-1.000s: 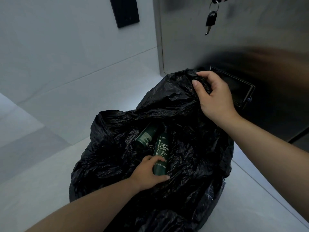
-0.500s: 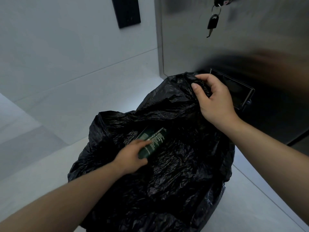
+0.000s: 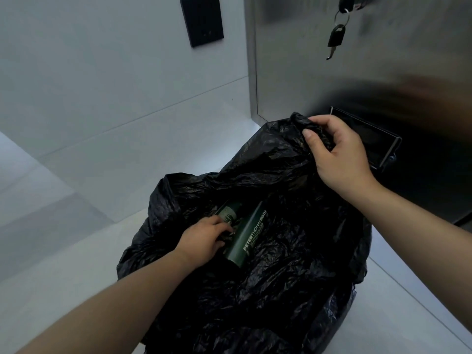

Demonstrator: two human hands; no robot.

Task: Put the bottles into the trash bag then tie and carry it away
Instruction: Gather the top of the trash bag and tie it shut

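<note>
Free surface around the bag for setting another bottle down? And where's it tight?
Free: the pale surface left of the trash bag, out to the wall, and a narrower strip right of the bag. Tight: behind the bag, where the right hand grips its rim by the steel panel, and inside, where the left hand touches two bottles.

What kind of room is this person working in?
Probably an indoor service corner or corridor: pale tiled wall, a brushed steel panel with keys hanging from its lock, and a black trash bag.
</note>
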